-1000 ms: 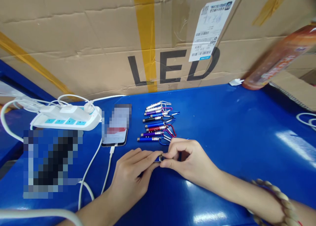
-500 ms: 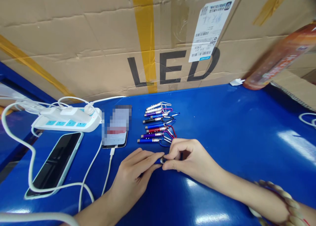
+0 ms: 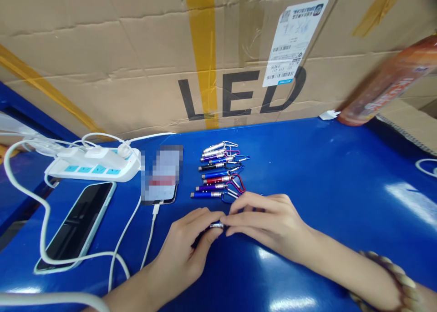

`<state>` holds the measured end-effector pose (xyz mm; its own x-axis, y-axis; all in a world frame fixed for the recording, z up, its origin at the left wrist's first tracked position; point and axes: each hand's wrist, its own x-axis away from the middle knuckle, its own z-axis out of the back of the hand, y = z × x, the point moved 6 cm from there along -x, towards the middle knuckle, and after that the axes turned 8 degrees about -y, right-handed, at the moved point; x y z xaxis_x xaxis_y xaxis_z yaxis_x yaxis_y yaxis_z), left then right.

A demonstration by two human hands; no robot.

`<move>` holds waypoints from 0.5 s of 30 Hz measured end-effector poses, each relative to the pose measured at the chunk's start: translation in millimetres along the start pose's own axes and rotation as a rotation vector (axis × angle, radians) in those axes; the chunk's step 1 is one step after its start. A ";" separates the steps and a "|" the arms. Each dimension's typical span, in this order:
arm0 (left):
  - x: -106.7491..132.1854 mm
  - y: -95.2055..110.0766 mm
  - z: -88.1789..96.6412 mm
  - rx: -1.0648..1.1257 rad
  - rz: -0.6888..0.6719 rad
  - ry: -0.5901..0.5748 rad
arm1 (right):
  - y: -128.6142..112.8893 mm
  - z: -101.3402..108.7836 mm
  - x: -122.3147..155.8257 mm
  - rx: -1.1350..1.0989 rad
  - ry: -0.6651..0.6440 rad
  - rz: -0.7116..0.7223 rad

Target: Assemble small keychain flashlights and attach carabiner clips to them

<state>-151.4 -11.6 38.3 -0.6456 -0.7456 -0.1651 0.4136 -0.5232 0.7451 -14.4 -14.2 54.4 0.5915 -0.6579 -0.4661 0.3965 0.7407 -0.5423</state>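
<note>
The left hand pinches a small silvery metal cylinder, apparently steadying it beside the right hand, whose grip's closure I cannot tell.

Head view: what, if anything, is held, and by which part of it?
A small silvery cylinder, pinched near its visible end by the left grip. The right grip is at that end; whether it holds too cannot be told.

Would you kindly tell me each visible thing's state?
Left hand: pinching a silver cylinder
Right hand: at the cylinder's end
Carabiner penlights: lying in a row
Cabled phone: plugged in, screen lit
Teal-cased phone: face up, screen dark
Power strip: plugs inserted
Cardboard box: taped
Bottle: top out of frame
</note>
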 end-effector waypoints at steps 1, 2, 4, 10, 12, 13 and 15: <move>-0.5 -1.1 -1.2 0.016 0.016 -0.027 | 0.0 -0.6 0.9 0.039 -0.036 0.030; -1.0 -2.2 -2.7 0.033 0.034 -0.055 | 0.9 -1.2 1.6 0.059 -0.066 0.045; -2.0 -4.4 -5.3 0.067 0.072 -0.102 | 2.3 -1.8 1.7 0.082 -0.104 0.061; -4.2 -8.3 -9.4 0.202 0.192 -0.159 | -0.6 0.7 -2.0 0.171 -0.117 0.104; -4.2 -8.7 -10.3 0.228 0.221 -0.168 | -0.1 2.5 -2.0 0.187 -0.105 0.092; -4.2 -8.5 -10.5 0.231 0.223 -0.169 | 0.6 3.3 -1.8 0.189 -0.097 0.082; -3.8 -8.2 -11.0 0.224 0.213 -0.176 | 2.8 4.0 -1.3 0.172 -0.089 0.059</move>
<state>-145.3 -8.9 25.8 -0.6686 -0.7357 0.1084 0.4125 -0.2456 0.8772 -11.2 -10.7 56.2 0.6739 -0.6039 -0.4256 0.4690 0.7948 -0.3852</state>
